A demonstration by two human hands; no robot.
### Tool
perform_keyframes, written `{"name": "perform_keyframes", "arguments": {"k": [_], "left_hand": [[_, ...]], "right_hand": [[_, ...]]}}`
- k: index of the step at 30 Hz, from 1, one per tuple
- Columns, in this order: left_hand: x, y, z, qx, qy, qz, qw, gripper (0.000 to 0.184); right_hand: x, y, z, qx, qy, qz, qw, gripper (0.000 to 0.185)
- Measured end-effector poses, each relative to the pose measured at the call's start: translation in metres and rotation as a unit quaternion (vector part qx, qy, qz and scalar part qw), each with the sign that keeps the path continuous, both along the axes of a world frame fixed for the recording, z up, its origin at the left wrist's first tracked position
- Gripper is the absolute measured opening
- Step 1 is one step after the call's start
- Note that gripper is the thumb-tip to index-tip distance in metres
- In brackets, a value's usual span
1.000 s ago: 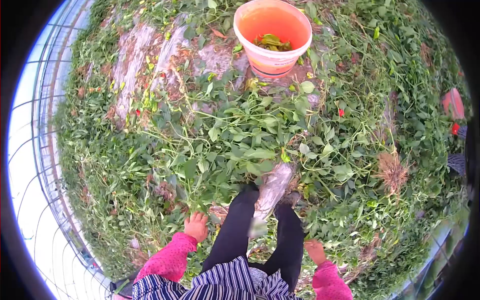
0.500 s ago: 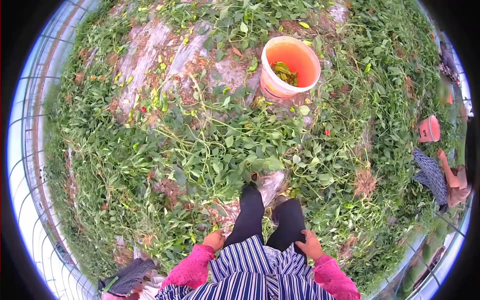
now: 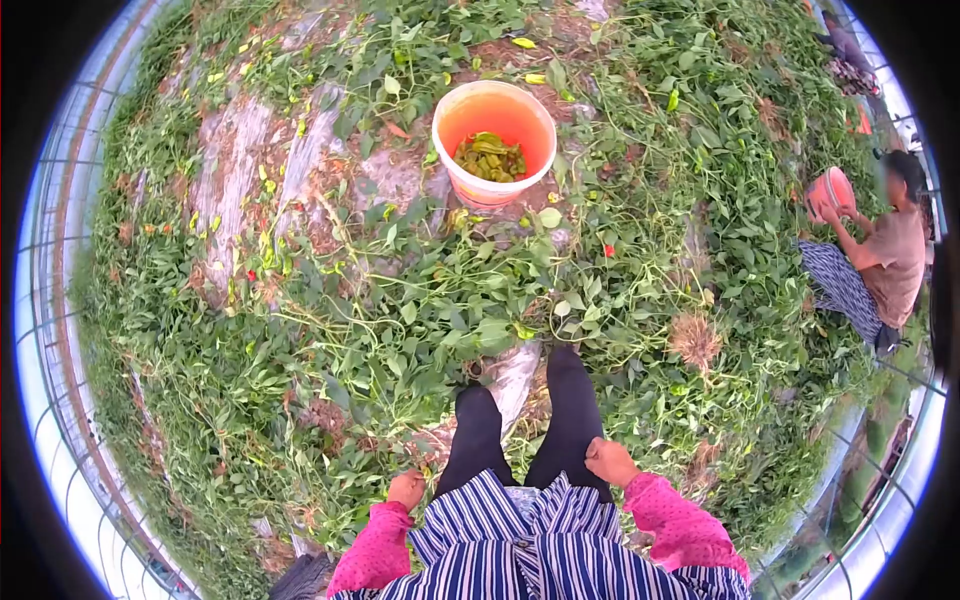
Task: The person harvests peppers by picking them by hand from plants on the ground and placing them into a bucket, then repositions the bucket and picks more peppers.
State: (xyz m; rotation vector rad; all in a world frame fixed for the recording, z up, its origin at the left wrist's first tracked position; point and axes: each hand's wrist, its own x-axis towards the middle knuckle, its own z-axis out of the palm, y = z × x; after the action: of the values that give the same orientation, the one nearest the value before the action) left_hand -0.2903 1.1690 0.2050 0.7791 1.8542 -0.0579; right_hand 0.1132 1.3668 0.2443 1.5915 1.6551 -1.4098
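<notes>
My left hand (image 3: 406, 489) is curled closed beside my left thigh, low in the view, with nothing showing out of it. My right hand (image 3: 611, 462) has its fingers curled too, against the outer side of my right leg in black trousers (image 3: 570, 420); no object shows in it. Ahead of my feet stands an orange bucket with a pale rim (image 3: 493, 190), upright among the plants. Green peppers (image 3: 490, 158) lie in its bottom. Leafy green plants (image 3: 440, 290) sprawl between me and the bucket.
Plastic sheeting (image 3: 233, 165) shows between the plants, with scattered yellow-green and red peppers. At right a crouching person (image 3: 895, 260) holds a smaller red bucket (image 3: 832, 192). Another person (image 3: 850, 60) is farther off. Dark cloth (image 3: 302, 578) shows at bottom left. Greenhouse framing (image 3: 45, 300) curves along the left.
The bucket has shifted left in view, and more peppers show inside. My right leg is now farther forward. The person at right now has the smaller bucket raised in their hands.
</notes>
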Motion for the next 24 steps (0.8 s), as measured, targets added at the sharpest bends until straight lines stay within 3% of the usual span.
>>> {"name": "perform_keyframes", "arguments": {"k": [4, 6, 7, 8, 11, 13, 17, 19, 20, 22, 24], "left_hand": [[0.004, 0.057, -0.018, 0.032, 0.08, -0.021, 0.996, 0.018], [0.016, 0.099, -0.015, 0.068, 0.07, 0.048, 0.994, 0.018], [0.024, 0.118, -0.016, 0.131, 0.049, 0.063, 0.988, 0.018], [0.029, 0.13, -0.027, 0.089, 0.044, 0.114, 0.989, 0.019], [0.051, 0.164, -0.038, 0.108, 0.06, 0.108, 0.986, 0.019], [0.07, 0.202, -0.045, 0.066, -0.025, 0.123, 0.99, 0.019], [0.094, 0.281, -0.05, 0.127, -0.042, 0.088, 0.987, 0.018], [0.111, 0.33, -0.024, 0.138, -0.078, 0.104, 0.982, 0.02], [0.115, 0.359, -0.018, 0.142, -0.113, 0.122, 0.976, 0.023], [0.1, 0.382, -0.047, 0.148, -0.134, 0.128, 0.972, 0.022], [0.103, 0.418, -0.052, 0.157, -0.176, 0.259, 0.937, 0.018]], "right_hand": [[0.047, 0.001, -0.039, -0.017, 0.007, -0.014, 1.0, 0.029], [0.069, 0.012, -0.063, -0.033, 0.005, -0.029, 0.999, 0.035], [0.078, 0.017, -0.078, 0.017, 0.01, 0.005, 1.0, 0.036], [0.081, 0.042, -0.071, -0.021, -0.016, 0.036, 0.999, 0.037], [0.111, 0.058, -0.073, -0.017, -0.004, 0.007, 1.0, 0.035], [0.135, 0.061, -0.073, -0.014, 0.028, -0.023, 0.999, 0.035], [0.16, 0.06, -0.084, -0.003, 0.034, -0.089, 0.995, 0.038], [0.166, 0.063, -0.097, -0.039, 0.059, -0.099, 0.993, 0.043], [0.163, 0.068, -0.091, 0.005, 0.057, -0.105, 0.993, 0.041], [0.164, 0.071, -0.11, -0.019, 0.037, -0.071, 0.997, 0.044], [0.176, 0.062, -0.136, 0.028, 0.149, -0.06, 0.987, 0.045]]}}
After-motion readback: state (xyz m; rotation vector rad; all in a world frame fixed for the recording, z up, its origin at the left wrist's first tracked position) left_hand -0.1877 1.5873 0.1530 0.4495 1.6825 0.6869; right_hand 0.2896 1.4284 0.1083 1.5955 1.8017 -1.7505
